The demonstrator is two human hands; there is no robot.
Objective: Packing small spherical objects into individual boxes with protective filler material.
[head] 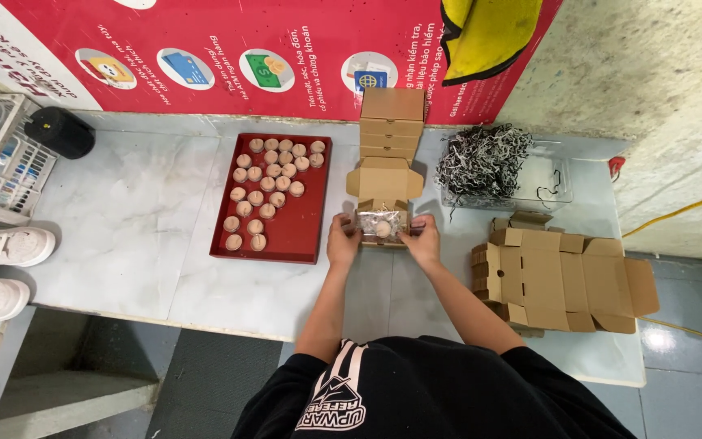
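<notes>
I see my left hand (342,241) and my right hand (422,239) set on opposite sides of a small open brown cardboard box (382,224), fingers curled partway and pressing its side walls. The box sits on the pale marble-look tabletop (123,219), its lid flap standing open behind it, and holds a round tan disc wrapped in crinkly clear film (382,228). Just beyond it lies a row of closed brown cardboard boxes (392,122), matte and square-edged. To my left is a flat red rectangular tray (298,236) carrying many small round tan discs (266,187). To my right, a stack of unfolded flat cardboard box blanks (562,280) lies near a clear plastic tub (550,183) with shredded grey-and-white paper filler (481,158), stringy and tangled.
</notes>
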